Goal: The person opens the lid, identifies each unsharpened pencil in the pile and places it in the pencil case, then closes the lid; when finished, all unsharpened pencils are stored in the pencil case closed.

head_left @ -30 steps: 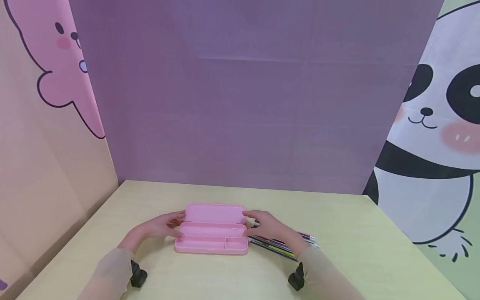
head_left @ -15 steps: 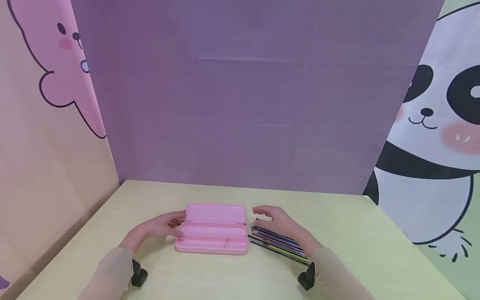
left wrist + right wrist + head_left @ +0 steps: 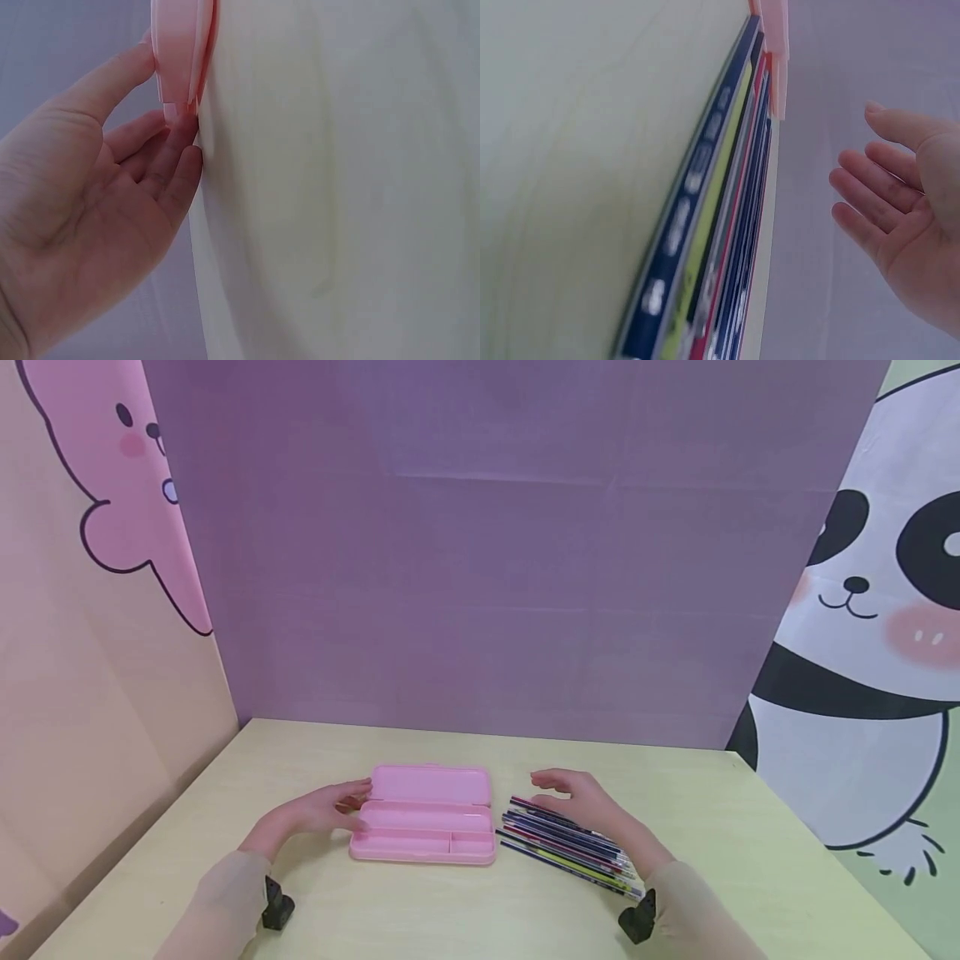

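A pink pencil case (image 3: 431, 771) lies unfolded on the table, its lid flat on the far side and its divided tray nearer. My left hand (image 3: 327, 810) is at the case's left end. In the left wrist view, the thumb (image 3: 124, 75) touches the side of the case (image 3: 180, 45) and the fingertips lie by its hinge. To the right of the case lies a bundle of pencils (image 3: 566, 843), mostly dark, with yellow-green and red ones among them. Above the far side of the pencils hovers my right hand (image 3: 581, 797), its fingers loosely spread and holding nothing.
The pale wooden table (image 3: 300, 752) meets a purple backdrop (image 3: 480, 568) at its far edge. A panda picture (image 3: 862, 718) stands to the right, and a pink cartoon figure (image 3: 127, 510) is on the left wall.
My right hand has left the right end of the case and moved right over the pencils, uncovering more of them. The left hand has stayed at the case's left end.
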The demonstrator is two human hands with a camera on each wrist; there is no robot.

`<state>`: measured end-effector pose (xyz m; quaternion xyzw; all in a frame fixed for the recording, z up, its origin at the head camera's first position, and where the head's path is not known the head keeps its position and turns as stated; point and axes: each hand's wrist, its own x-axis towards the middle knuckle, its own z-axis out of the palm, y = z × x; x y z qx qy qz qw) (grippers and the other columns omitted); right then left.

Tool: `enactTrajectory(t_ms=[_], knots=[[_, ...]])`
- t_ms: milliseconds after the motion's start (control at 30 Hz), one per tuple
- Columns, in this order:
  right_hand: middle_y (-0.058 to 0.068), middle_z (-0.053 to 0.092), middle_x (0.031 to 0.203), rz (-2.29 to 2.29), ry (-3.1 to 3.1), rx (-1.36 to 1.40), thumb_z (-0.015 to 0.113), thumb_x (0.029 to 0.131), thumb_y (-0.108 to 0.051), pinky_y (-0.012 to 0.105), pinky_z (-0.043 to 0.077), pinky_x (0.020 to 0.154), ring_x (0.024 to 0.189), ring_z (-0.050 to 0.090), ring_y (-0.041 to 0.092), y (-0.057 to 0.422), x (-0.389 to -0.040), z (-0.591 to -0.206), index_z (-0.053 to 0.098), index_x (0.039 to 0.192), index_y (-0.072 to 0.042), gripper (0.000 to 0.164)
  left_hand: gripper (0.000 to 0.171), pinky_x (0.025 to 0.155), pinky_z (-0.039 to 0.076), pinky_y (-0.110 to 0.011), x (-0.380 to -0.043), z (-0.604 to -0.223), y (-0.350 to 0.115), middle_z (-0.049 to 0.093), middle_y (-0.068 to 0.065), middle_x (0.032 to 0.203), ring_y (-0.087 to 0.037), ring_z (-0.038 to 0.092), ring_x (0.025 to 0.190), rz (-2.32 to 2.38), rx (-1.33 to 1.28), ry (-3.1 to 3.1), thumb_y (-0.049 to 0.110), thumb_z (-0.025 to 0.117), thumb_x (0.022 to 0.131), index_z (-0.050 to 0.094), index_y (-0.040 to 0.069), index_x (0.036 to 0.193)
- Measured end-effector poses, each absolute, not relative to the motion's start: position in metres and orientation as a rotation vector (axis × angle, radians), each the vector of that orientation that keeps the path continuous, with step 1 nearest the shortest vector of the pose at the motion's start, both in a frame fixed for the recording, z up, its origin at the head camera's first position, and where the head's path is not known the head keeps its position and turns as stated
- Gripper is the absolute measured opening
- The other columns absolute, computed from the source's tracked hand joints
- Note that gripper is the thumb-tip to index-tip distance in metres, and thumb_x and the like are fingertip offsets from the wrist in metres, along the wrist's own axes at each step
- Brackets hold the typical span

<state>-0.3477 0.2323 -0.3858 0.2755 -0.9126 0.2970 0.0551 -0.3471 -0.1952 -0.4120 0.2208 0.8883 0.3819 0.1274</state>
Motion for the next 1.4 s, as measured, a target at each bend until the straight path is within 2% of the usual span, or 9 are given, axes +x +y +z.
enactTrajectory(t_ms=[367,867,1133,1400], knots=[[0.013,0.064,0.119,0.860,-2.788,0.717,0.063,0.090,-0.025,0.045,0.049,0.094,0.109,0.061,0.030,0.263,-0.344,-0.387,0.060,0.122,-0.002,0.040,0.082,0.105,0.036,-0.053,-0.347,-0.410,-0.196,0.040,-0.019,0.144,-0.037,0.043,0.127,1.075,0.643,2.585,0.028,0.071,0.083,0.026,0.004,0.147],[0.018,0.067,0.106,0.852,-2.841,0.647,0.063,0.089,-0.016,0.044,0.053,0.085,0.097,0.064,0.031,0.293,-0.333,-0.393,0.063,0.113,0.005,0.032,0.082,0.105,0.037,-0.052,-0.348,-0.411,-0.196,0.041,-0.019,0.143,-0.036,0.044,0.126,1.070,0.651,2.593,0.029,0.071,0.083,0.027,0.003,0.147],[0.012,0.069,0.096,0.801,-2.837,0.670,0.066,0.086,-0.015,0.036,0.056,0.078,0.087,0.065,0.024,0.305,-0.336,-0.399,0.065,0.107,0.004,0.028,0.081,0.104,0.038,-0.052,-0.349,-0.410,-0.194,0.042,-0.019,0.143,-0.036,0.045,0.124,1.072,0.664,2.597,0.028,0.071,0.083,0.028,0.003,0.147],[0.007,0.069,0.090,0.757,-2.883,0.657,0.068,0.085,-0.015,0.028,0.053,0.071,0.080,0.062,0.018,0.310,-0.339,-0.404,0.067,0.102,0.002,0.024,0.081,0.104,0.038,-0.051,-0.349,-0.411,-0.195,0.041,-0.019,0.143,-0.036,0.046,0.124,1.064,0.678,2.600,0.026,0.071,0.083,0.028,0.002,0.146]])
